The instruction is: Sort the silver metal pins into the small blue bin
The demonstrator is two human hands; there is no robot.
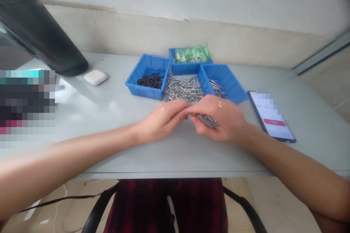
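My left hand (164, 120) and my right hand (222, 118) meet at the fingertips, just in front of a loose pile of thin silvery metal pins (184, 88). The left thumb and fingers are pressed together. My right hand is curled, its thumb and forefinger closed against the left fingertips. Anything between them is too small or hidden to make out. Some silvery pins show beneath the right palm. Left of the pile is a blue bin (144, 92) with dark screw-like pieces (151, 81). Another blue bin (235, 85), to the right, has more silvery pins (218, 89) in it.
Behind the pile, a third blue bin (190, 68) contains green plastic bags (194, 53). A lit phone (270, 116) lies at the right. A white rounded case (95, 77) and a large dark cylinder (46, 32) are at the left. The wall bounds the table's back.
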